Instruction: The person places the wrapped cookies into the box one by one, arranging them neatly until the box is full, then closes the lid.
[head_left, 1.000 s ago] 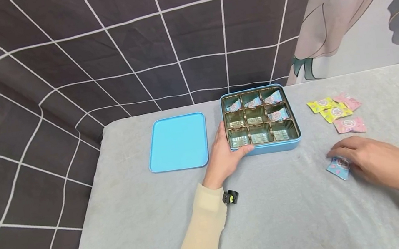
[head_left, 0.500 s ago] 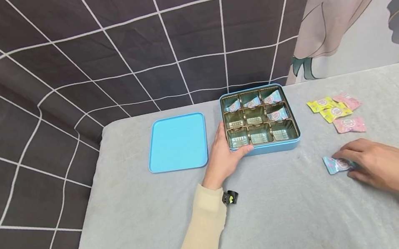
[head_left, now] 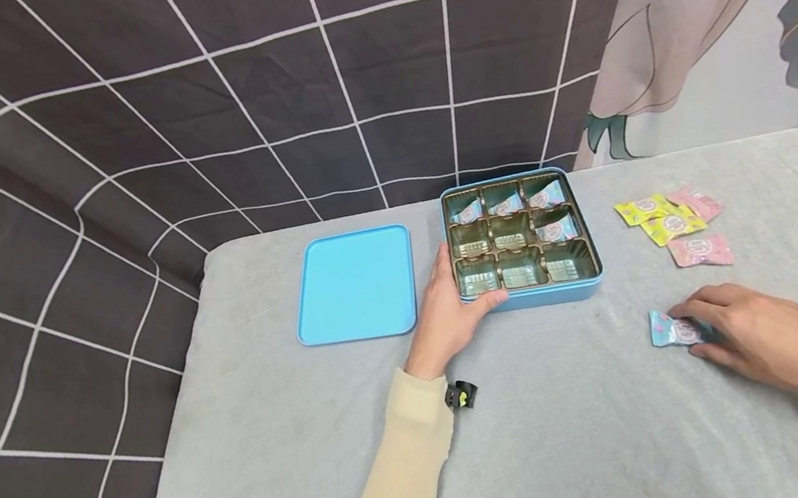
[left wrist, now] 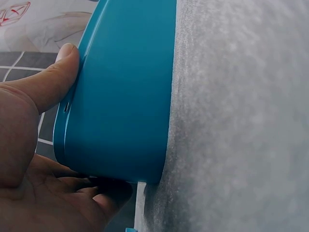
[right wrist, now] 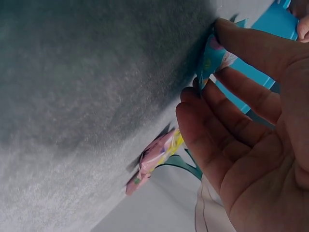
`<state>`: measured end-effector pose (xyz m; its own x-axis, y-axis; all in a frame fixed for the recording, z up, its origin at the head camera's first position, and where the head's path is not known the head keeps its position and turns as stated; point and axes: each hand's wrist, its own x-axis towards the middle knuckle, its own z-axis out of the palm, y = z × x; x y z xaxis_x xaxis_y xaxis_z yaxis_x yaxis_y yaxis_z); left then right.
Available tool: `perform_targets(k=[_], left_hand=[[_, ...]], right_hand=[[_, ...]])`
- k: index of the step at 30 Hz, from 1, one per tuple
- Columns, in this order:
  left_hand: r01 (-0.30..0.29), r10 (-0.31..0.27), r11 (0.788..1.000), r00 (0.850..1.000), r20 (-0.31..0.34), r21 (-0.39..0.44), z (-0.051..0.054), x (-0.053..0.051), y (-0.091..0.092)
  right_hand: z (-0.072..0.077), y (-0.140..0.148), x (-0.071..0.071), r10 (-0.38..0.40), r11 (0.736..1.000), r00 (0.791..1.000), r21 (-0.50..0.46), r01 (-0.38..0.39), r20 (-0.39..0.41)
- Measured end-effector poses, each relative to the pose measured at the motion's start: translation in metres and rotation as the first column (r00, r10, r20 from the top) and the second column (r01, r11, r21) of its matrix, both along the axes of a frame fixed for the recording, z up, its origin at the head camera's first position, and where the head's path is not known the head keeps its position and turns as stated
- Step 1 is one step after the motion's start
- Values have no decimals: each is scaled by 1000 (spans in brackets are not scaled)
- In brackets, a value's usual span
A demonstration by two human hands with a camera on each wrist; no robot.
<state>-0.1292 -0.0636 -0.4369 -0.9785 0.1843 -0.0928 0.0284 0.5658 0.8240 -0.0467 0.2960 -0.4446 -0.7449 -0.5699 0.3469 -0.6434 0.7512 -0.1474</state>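
A blue tin [head_left: 556, 294] with a nine-compartment tray holds blue-wrapped candies in its three back compartments and in the middle row's right one. My left hand [head_left: 445, 310] grips the tin's near left corner, thumb on the rim; the left wrist view shows the thumb [left wrist: 60, 72] along the edge and the fingers at the tin's side [left wrist: 116, 96]. At the right, my right hand [head_left: 766, 335] pinches a blue candy [head_left: 673, 330] low over the cloth. In the right wrist view that candy [right wrist: 210, 55] lies between thumb and fingertips.
A light-blue lid [head_left: 354, 287] lies left of the tin. Two yellow candies [head_left: 672, 225] and two pink ones [head_left: 700, 250] lie on the grey cloth [head_left: 279, 433] right of the tin. A dark gridded curtain [head_left: 390, 65] hangs behind.
My right hand has shifted slightly right and nearer to me. The blue candy in its fingers has turned from slanting to nearly sideways. My left hand and the tin have stayed still.
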Motion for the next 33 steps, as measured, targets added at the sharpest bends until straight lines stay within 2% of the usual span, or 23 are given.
perform_targets(k=[18,33], left_hand=[[1,-1,1000,1000,2,0,0,2,-1],[-3,3,1000,1000,0,-4,1,1,0]], right_hand=[[1,-1,0,-29,1000,999,1,29,23],[5,-3,-1,-51,999,999,-1,51,-3]])
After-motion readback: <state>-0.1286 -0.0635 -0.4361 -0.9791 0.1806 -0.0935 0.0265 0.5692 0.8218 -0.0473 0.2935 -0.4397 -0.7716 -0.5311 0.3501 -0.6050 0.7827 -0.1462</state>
